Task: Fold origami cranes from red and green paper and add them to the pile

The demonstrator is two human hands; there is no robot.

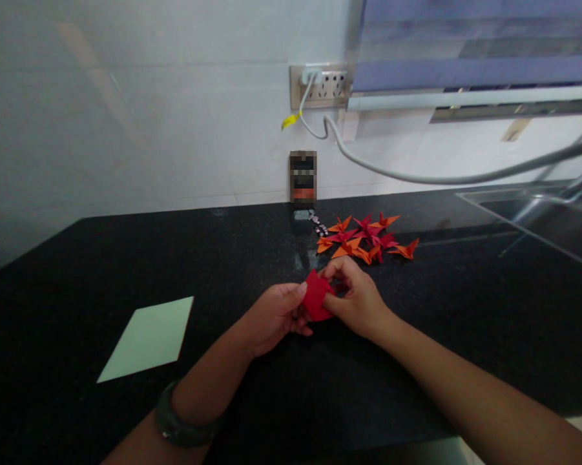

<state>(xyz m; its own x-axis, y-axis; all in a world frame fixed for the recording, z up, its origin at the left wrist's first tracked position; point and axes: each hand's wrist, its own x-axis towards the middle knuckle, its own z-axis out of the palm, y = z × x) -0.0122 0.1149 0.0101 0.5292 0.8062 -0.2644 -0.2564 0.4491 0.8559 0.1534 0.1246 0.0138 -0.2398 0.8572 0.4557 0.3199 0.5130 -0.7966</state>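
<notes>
A small piece of folded red paper (pixel 316 298) is held up between both hands, just above the dark countertop. My left hand (pixel 281 313) pinches its left edge, thumb on the near face. From the other side my right hand (pixel 353 294) grips the right edge with thumb and fingers, which hide part of the folds. Beyond the right hand lies a group of orange and red folded paper cranes (pixel 347 247). To the left of my left forearm rests a pale green sheet stack (pixel 148 339).
A phone (pixel 303 177) leans upright on the wall, with a beaded strap (pixel 318 224) beside it. From the wall socket (pixel 320 86) a white cable (pixel 397 173) runs to the right. A sink (pixel 528 229) is set into the black counter (pixel 213 255) at the right.
</notes>
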